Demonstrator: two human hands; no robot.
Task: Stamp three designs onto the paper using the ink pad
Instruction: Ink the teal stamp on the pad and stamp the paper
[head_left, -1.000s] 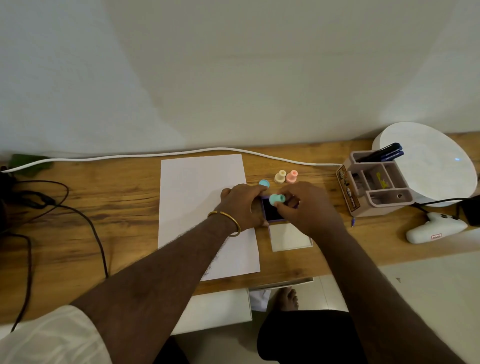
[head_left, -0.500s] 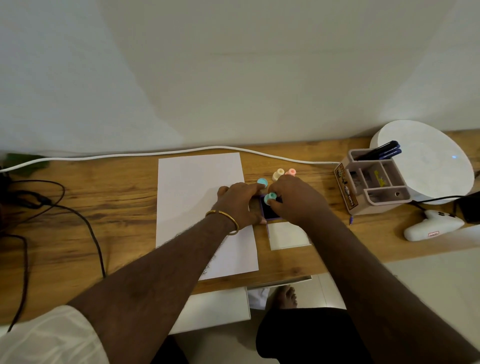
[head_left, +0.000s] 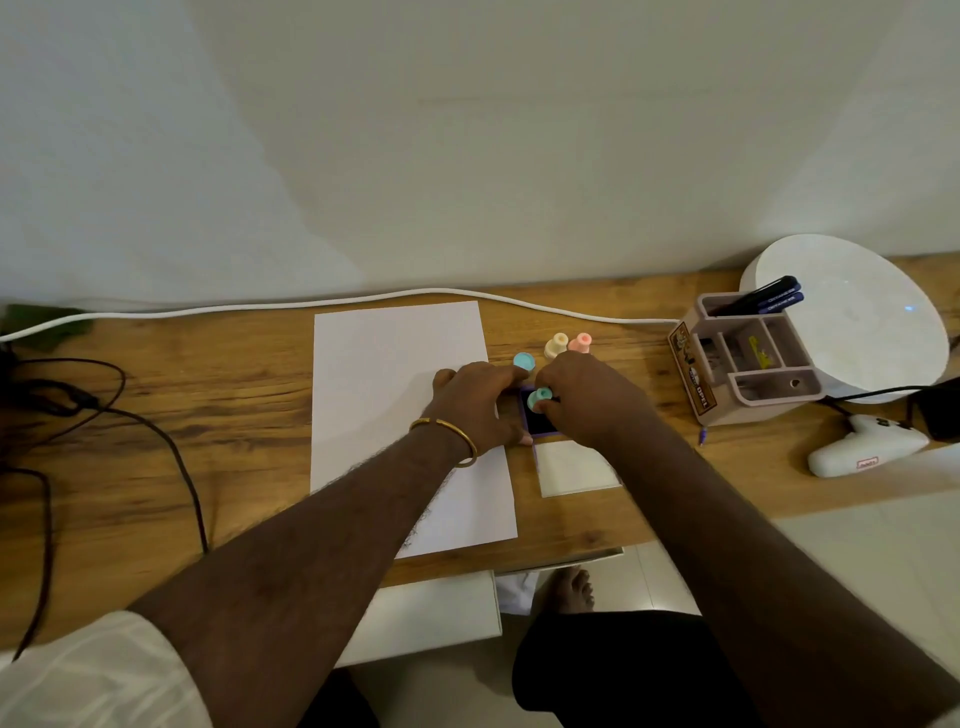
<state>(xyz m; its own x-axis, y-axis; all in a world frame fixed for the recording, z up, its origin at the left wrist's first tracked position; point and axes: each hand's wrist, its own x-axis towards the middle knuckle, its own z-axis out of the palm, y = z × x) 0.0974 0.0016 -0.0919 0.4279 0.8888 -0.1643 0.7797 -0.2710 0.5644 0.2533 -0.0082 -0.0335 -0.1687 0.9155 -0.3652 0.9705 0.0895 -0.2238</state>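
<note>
A white sheet of paper lies flat on the wooden desk. Just right of it sits a small purple ink pad with a dark inked face; its white lid lies in front. My right hand pinches a mint-green stamp down on the pad. My left hand grips the pad's left side, resting partly on the paper. Behind the hands stand a blue stamp, a cream stamp and a pink stamp.
A pink desk organiser with dark pens stands to the right, against a round white device. A white tool lies at the far right. A white cable runs along the wall; black cables loop at left.
Both hands and the green stamp have stayed at the ink pad. The camera has shifted slightly; the stamp sits lower on the pad than one second ago.
</note>
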